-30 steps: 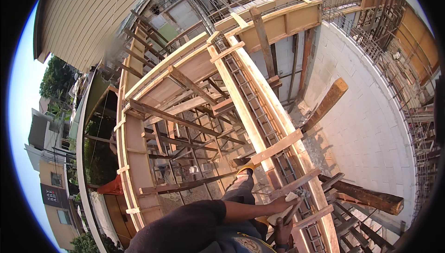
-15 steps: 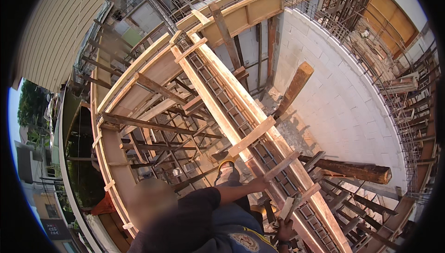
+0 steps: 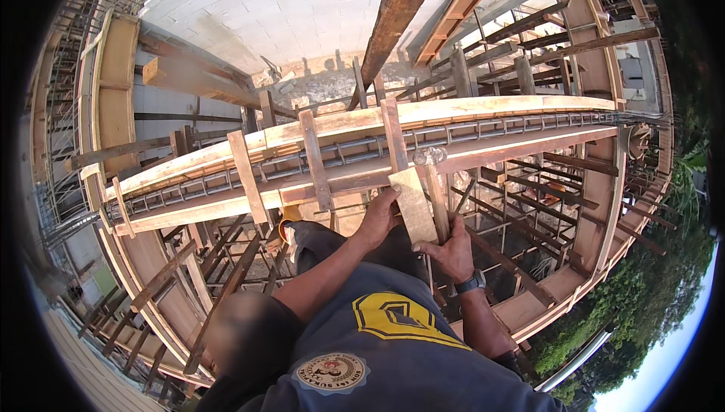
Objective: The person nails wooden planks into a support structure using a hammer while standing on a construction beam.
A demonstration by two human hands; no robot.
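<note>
My left hand (image 3: 379, 219) grips the edge of a short, pale wooden board (image 3: 414, 206) in front of my body. My right hand (image 3: 451, 249) is closed around the handle of a hammer (image 3: 437, 197), its head pointing up and away from me. The right thumb also rests against the board's near end. Just beyond both hands runs a long wooden beam form (image 3: 498, 144) with a steel rebar cage (image 3: 362, 146) inside it. A wooden crosspiece (image 3: 393, 134) spans the form close to the board's far end.
More crosspieces (image 3: 314, 159) lie over the form to the left. Timber props (image 3: 521, 249) stand below, with openings between them down to a lower level. A thick log post (image 3: 393, 19) rises beyond the form, before a white block wall (image 3: 249, 4). Trees (image 3: 627, 329) show at right.
The view has swung round, so the beam form now runs across it. My left hand has left the form and taken hold of the short board, now raised in front of me.
</note>
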